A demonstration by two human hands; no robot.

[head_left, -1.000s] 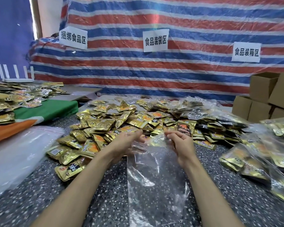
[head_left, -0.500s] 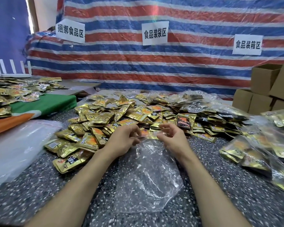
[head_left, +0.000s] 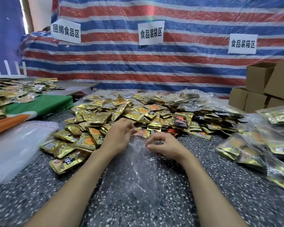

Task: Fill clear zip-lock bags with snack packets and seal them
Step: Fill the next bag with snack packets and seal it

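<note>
Now that the bag (head_left: 134,174) lies flat on the surface (head_left: 203,185), it no longer hangs in the air from the two hands, as it does one second earlier. Its body stretches from the hands back toward the person, and its mouth is at the fingertips. The hands have come down with it.

The right hand (head_left: 167,146) has its thumb and forefinger bent and nearly closed, and it pinches the right part of the rim. The left hand (head_left: 120,136) is curled at the left corner of the mouth. Its thumb is hidden, so I cannot tell if it really pinches the film or only touches it. The bag looks empty, and no packet is in either hand.

For the task, I judge that the bag is laid ready but the filling is not yet begun, because the mouth must first be pulled apart. The packets (head_left: 105,118) are heaped just beyond the hands and to the left of the left hand, so the reach is short. Filled bags (head_left: 252,141) lie well to the right of the right hand. The thin film may stick to itself and slow the opening.
</note>
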